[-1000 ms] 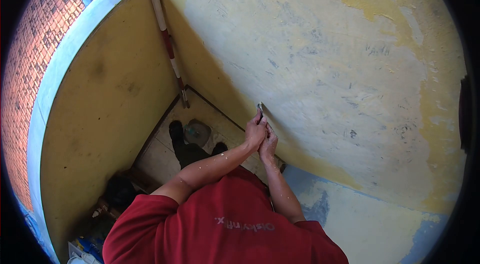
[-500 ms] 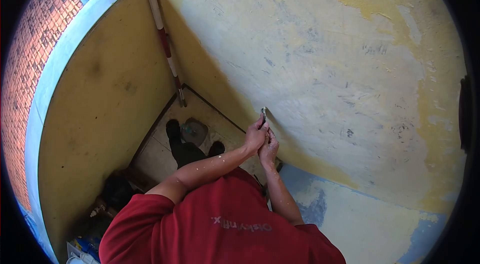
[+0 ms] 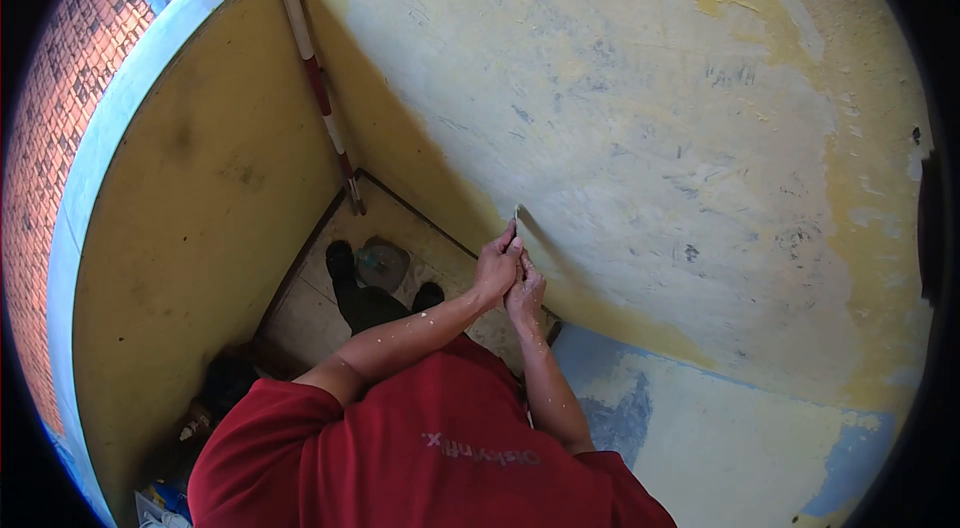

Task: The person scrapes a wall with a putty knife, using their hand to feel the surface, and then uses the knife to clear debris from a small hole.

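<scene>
Both hands are together in the middle of the view, close to the wall (image 3: 600, 128) with patchy, peeled yellow and whitish paint. My left hand (image 3: 496, 268) is closed around the handle of a small, thin scraper (image 3: 517, 216), its tip at the wall surface. Just below and to the right, my right hand (image 3: 524, 294) is wrapped on the lower part of the same tool, against the left hand. Fingers cover most of the handle. Pale flecks dot both forearms.
A red-and-white pole (image 3: 318, 88) leans in the corner. On the tiled floor, a grey tub (image 3: 384, 266) sits between my feet. A low yellow wall (image 3: 200, 178) with a light-blue top edge curves along the left. Dark items (image 3: 228, 383) lie lower left.
The view has shifted slightly. Both hands, still on the scraper, have moved a little up and left in view, and the blade now appears more edge-on.
</scene>
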A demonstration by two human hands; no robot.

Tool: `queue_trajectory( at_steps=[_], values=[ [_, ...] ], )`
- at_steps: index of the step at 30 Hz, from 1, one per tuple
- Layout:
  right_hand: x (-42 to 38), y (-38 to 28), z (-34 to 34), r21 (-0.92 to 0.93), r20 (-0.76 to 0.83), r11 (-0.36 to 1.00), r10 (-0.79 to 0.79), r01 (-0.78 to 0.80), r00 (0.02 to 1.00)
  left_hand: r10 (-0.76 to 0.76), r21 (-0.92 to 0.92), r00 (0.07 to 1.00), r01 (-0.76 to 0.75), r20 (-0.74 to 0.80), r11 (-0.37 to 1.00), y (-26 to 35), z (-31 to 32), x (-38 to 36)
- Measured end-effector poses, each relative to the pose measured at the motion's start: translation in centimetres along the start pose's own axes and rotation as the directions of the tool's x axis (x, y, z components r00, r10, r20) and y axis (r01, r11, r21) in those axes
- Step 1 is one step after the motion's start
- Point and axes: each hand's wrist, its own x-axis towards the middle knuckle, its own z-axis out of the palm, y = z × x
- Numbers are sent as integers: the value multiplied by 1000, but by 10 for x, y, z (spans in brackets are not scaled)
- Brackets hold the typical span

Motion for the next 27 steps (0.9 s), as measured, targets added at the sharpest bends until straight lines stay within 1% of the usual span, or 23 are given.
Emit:
queue_trajectory(
  at_steps=[1,2,3,4,5,7,8,9,11,12,13,15,16,17,19,20,21,23,24,25,27],
  values=[
    [3,-10,-6,4,74,1000,25,-25,997,3,2,1000,-3,7,1000,2,1,2],
    [12,-8,-4,2,70,1000,19,-19,997,15,-4,998,-15,-54,1000,5,4,5],
    [22,-2,0,-53,97,998,-33,38,995,23,-10,993,-24,-115,1000,6,7,6],
    [27,0,3,-104,128,990,-83,96,988,26,-13,993,-27,-113,1000,2,5,9],
    [28,2,8,-102,125,989,-89,102,988,5,-59,996,-10,-87,998,1,-2,15],
    [26,4,18,-159,78,981,-95,107,992,-33,-147,999,27,-35,989,-3,-14,30],
    [24,6,15,-194,63,981,-20,32,998,-20,-112,999,16,-35,994,-9,-14,29],
    [18,6,10,-195,70,980,-20,33,997,-21,-114,999,16,-41,993,-10,-11,21],
    [10,-6,2,-21,16,997,-73,73,997,15,85,1000,-12,-28,996,-2,-3,10],
    [12,-16,3,-107,53,994,13,-7,999,-5,7,998,6,-63,1000,-1,-3,14],
    [16,-18,10,-106,48,994,19,-14,999,-11,10,998,11,-60,1000,3,-9,19],
    [23,-21,26,-59,82,998,29,-24,996,-89,-270,993,107,76,957,9,-27,32],
    [19,-28,22,-114,98,990,95,-83,991,-85,-238,995,96,57,966,7,-26,30],
    [14,-27,17,-113,101,990,97,-86,990,-87,-237,995,98,54,967,3,-21,23],
    [8,-26,4,16,18,1000,-11,11,1000,-42,-145,999,37,-28,989,2,-3,14],
    [11,-28,2,59,29,998,-4,2,1000,-40,-197,998,31,-47,980,3,2,14],
    [14,-32,3,51,33,999,7,-9,999,-53,-201,997,42,-49,979,11,0,13],
    [26,-41,14,-42,137,999,-25,31,990,-25,-341,999,10,-38,940,36,-13,21],
    [27,-37,21,-76,112,997,-6,14,994,-44,-292,999,42,-1,955,32,-20,23],
    [25,-35,18,-73,112,997,-12,20,994,-38,-291,999,36,-1,956,28,-17,23],
    [15,-35,6,-82,40,996,-41,44,998,-66,-236,996,50,-60,970,24,-6,15]
  ],
)
